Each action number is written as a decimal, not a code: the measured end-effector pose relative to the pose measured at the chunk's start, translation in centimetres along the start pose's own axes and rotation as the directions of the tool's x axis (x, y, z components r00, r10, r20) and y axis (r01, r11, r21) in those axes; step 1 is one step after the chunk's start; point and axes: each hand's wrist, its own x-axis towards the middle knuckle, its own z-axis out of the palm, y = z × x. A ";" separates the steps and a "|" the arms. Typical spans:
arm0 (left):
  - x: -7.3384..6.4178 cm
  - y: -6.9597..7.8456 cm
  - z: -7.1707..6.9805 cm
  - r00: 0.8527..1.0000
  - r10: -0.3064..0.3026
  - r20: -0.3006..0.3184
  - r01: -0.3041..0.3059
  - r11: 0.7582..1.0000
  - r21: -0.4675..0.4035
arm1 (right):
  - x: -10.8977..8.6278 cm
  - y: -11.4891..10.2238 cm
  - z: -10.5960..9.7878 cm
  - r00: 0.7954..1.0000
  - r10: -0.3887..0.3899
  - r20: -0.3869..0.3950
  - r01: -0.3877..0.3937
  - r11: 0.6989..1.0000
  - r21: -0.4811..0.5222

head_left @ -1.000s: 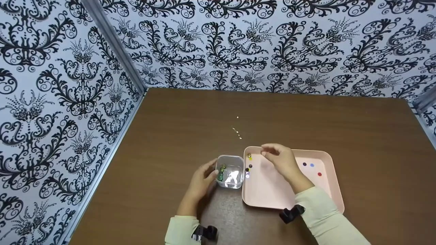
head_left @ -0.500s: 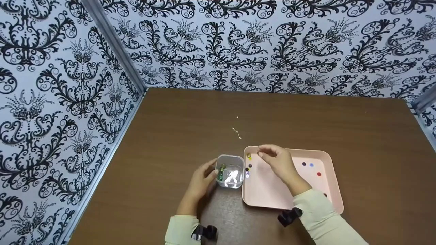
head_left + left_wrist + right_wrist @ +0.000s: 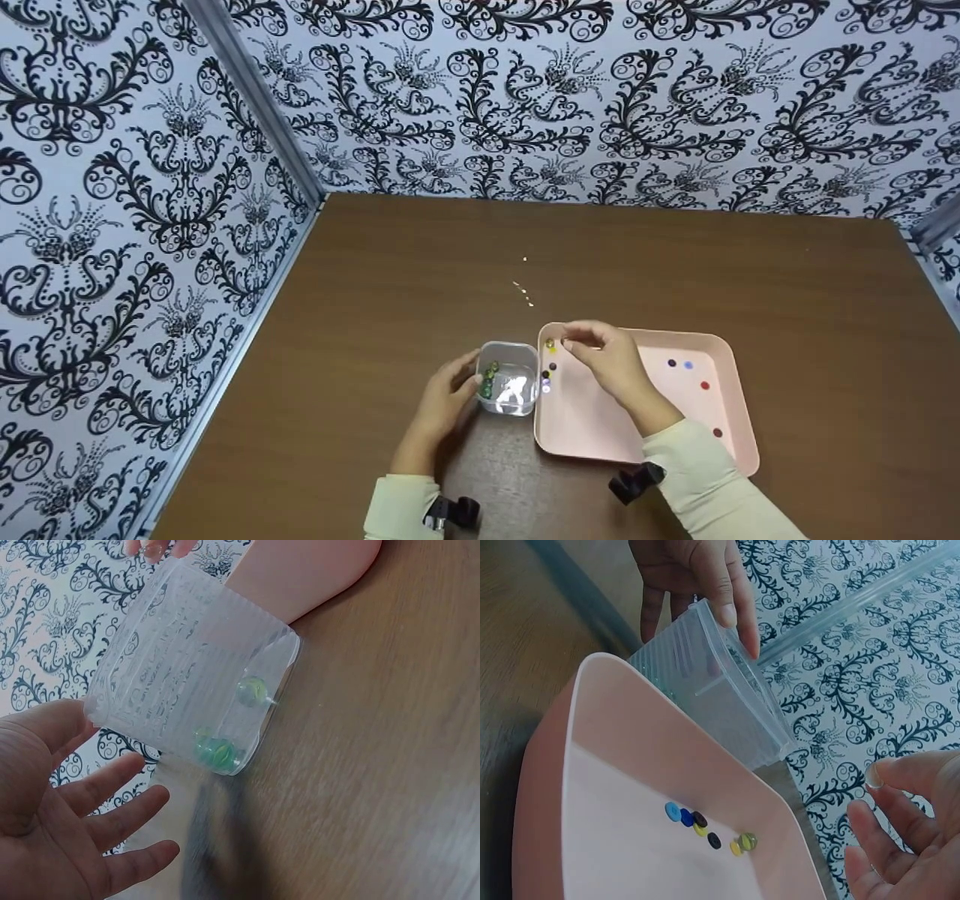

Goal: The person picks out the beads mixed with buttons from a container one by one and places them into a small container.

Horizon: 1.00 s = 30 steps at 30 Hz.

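A clear plastic container (image 3: 507,409) stands against the left side of a pink tray (image 3: 585,442), with several green glass marbles (image 3: 217,754) at its bottom. My left hand (image 3: 442,397) holds the container's left rim between thumb and index finger; the other fingers (image 3: 124,814) spread away from its wall. Over the tray's upper left part, my right hand (image 3: 611,364) pinches a small glassy marble (image 3: 154,549) between thumb and index finger, mostly hidden by the fingertips. Below it in the tray lie a yellowish marble (image 3: 748,841) and several small buttons (image 3: 700,820).
More buttons lie on the tray's right side, among them a red button (image 3: 704,385) and a light blue button (image 3: 688,365). The brown table (image 3: 360,300) reaches back to a patterned wall (image 3: 555,97), and another patterned wall (image 3: 150,225) runs along its left.
My right hand has shifted a little left, toward the container, and its sleeve has uncovered a dark button at the tray's lower right. The left hand and container have stayed in place.
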 end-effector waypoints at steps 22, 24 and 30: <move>0.0 -0.1 0.0 1.000 -0.009 -0.010 0.009 1.000 0.011 | 0.1 -1.1 1.4 0.993 -0.069 0.092 0.075 0.995 -0.065; 0.1 0.0 0.0 1.000 -0.019 -0.011 0.019 1.000 0.017 | 0.2 -1.2 1.5 0.992 -0.072 0.100 0.080 0.994 -0.072; 0.1 -0.1 0.0 1.000 -0.021 -0.018 0.022 0.999 0.037 | 0.2 -1.4 1.7 0.986 -0.092 0.141 0.101 0.993 -0.061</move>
